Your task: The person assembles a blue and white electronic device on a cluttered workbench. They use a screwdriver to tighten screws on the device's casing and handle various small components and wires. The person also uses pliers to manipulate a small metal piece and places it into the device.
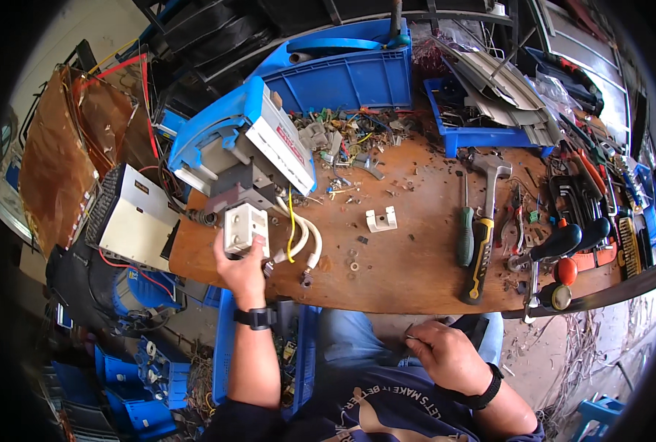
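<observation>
My left hand [241, 276] is wrapped round the lower end of a white block-shaped housing [241, 225] with round recesses. The block sits against the dark metal part of a blue and white machine casing [283, 144], which lies tilted on the bench. Beside that hand, thick white cables [314, 239] with dark ends and a thin yellow wire [292, 225] curve down. My right hand [446, 355] is closed above my lap, below the bench edge; what its fingers pinch is too small to make out. Right of the cables lies a small white plastic bracket [381, 219].
On the right lie a hammer [482, 243], a green-handled screwdriver [465, 236], pliers [516, 221] and other tools. Scrap bits [357, 144] are heaped before a blue crate [335, 79]. A white box-shaped unit [138, 219] stands left; a blue bin [306, 361] is below the bench.
</observation>
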Available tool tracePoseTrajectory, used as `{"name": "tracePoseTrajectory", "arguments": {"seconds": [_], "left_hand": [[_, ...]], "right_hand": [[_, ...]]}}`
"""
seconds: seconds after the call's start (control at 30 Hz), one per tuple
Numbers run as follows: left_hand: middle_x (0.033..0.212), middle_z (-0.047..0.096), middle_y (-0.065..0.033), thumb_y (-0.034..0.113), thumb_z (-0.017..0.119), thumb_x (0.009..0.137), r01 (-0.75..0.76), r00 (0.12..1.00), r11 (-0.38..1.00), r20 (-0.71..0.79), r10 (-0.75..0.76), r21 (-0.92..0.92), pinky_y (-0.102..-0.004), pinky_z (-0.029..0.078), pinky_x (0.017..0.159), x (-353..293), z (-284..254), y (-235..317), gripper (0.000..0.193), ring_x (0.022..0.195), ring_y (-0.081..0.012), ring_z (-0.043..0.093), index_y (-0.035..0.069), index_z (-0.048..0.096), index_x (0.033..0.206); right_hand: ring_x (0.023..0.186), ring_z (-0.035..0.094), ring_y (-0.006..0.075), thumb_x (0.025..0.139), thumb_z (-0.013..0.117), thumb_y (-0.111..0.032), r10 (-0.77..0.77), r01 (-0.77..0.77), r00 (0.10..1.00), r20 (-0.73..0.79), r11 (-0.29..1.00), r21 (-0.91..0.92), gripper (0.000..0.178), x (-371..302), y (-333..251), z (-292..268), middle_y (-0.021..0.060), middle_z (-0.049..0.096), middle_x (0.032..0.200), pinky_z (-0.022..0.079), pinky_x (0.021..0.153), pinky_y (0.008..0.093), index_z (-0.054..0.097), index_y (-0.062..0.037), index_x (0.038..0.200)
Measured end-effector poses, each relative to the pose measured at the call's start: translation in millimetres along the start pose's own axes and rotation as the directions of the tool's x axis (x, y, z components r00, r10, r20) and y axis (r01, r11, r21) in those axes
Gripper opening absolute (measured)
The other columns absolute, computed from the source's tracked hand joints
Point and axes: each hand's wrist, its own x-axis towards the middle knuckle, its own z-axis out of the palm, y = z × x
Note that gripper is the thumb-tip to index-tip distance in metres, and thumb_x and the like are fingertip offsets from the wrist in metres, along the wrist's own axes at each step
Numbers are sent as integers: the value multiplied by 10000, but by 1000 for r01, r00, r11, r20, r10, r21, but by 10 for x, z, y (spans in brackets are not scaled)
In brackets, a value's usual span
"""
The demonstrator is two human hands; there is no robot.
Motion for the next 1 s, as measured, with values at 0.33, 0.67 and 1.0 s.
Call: {"name": "tracePoseTrajectory", "arguments": {"seconds": [0.33,0.67,1.0], "left_hand": [[1191,590,-116,-40,781,734,73,973,985,229,-36,-157,-316,548,833,332,-432,-288,671,1023,-193,612,1,456,1320],[1268,550,-133,-36,739,775,-4,965,995,261,30,-99,-333,498,934,522,-596,-414,734,1090,-207,585,-22,363,1404],[1099,671,-131,-14,700,844,150,989,983,-26,-148,109,-271,524,780,240,-365,-164,432,934,-153,642,-63,512,1230]], "right_hand": [[822,630,376,864,631,-113,15,-15,999,28,1000,-11,150,-105,162,53,168,648,901,515,704,424,656,-19,978],[787,619,379,853,633,-84,95,-95,995,39,995,12,121,-188,273,3,166,624,840,505,673,423,653,-11,947],[805,639,373,833,649,-70,168,-174,982,89,983,55,104,-179,450,63,166,647,868,524,693,415,667,-14,919]]}}
